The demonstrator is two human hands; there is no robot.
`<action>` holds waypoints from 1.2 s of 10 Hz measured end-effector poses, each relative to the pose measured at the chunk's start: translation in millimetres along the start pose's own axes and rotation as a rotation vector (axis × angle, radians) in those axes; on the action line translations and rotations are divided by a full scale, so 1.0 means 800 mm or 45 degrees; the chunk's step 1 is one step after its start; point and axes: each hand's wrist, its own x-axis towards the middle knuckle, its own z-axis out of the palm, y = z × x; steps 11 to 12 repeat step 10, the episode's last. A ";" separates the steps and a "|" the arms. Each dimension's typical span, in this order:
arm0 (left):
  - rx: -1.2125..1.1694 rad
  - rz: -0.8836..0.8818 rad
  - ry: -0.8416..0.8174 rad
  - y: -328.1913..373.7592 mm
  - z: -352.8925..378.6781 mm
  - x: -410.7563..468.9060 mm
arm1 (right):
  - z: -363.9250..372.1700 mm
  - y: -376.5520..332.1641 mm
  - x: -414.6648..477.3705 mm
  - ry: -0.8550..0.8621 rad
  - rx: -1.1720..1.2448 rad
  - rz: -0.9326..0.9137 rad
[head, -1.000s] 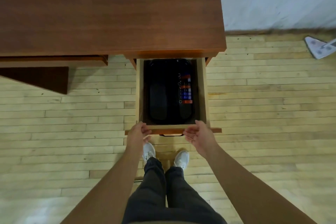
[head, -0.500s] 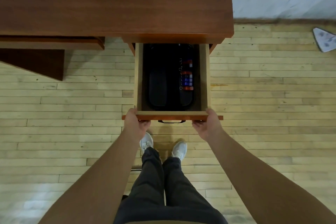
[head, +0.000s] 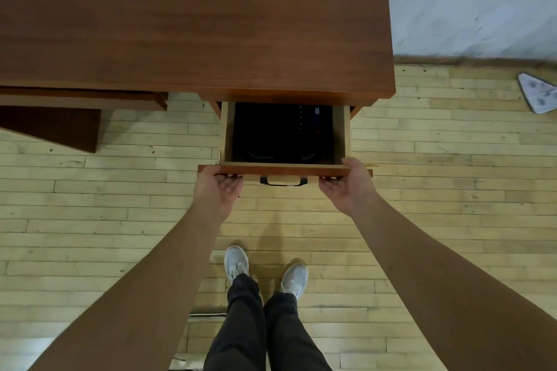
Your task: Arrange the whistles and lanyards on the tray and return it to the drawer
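**Left hand [head: 218, 187] and right hand [head: 346, 185] gripping the half-open drawer [head: 341, 132]**

Each hand held one end of the drawer's front panel. On each, the thumb lay along the panel's top edge and the fingers curled under its lower edge. The black pull handle [head: 283, 181] sat untouched between them. The drawer stood partly out from under the reddish-brown desk [head: 193, 18], whose top hid its far part.

Inside lay the black tray [head: 265, 135], filling most of the drawer floor. It was dark and glossy, with rounded near corners and two rounded recesses side by side. Its long axis ran front to back along the drawer's depth, pointing away from the person. Its near end lay just behind the front panel and its far end was lost in shadow.

In the right-hand recess a few small whistles [head: 316, 113] showed as blue, white and red specks in a row along the same axis. A beaded cord [head: 300, 119] lay just to their left. The gloom hid any finer detail.
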 end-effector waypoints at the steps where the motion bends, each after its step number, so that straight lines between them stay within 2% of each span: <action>1: 0.039 0.032 -0.024 0.018 0.020 0.014 | 0.021 -0.020 0.009 -0.043 -0.034 -0.040; 4: -0.047 0.069 -0.119 0.061 0.083 0.040 | 0.079 -0.063 0.024 -0.103 -0.077 -0.167; 6: -0.069 0.083 -0.158 0.078 0.111 0.052 | 0.110 -0.080 0.027 -0.152 0.132 -0.170; 7: -0.006 0.085 -0.218 0.084 0.119 0.051 | 0.118 -0.081 0.023 -0.194 0.154 -0.178; 8: 0.197 0.106 -0.229 0.090 0.121 0.043 | 0.121 -0.078 0.009 -0.219 0.078 -0.204; 10: 0.550 0.106 -0.198 0.113 0.111 0.005 | 0.119 -0.078 -0.042 -0.118 -0.292 -0.217; 12: 0.550 0.106 -0.198 0.113 0.111 0.005 | 0.119 -0.078 -0.042 -0.118 -0.292 -0.217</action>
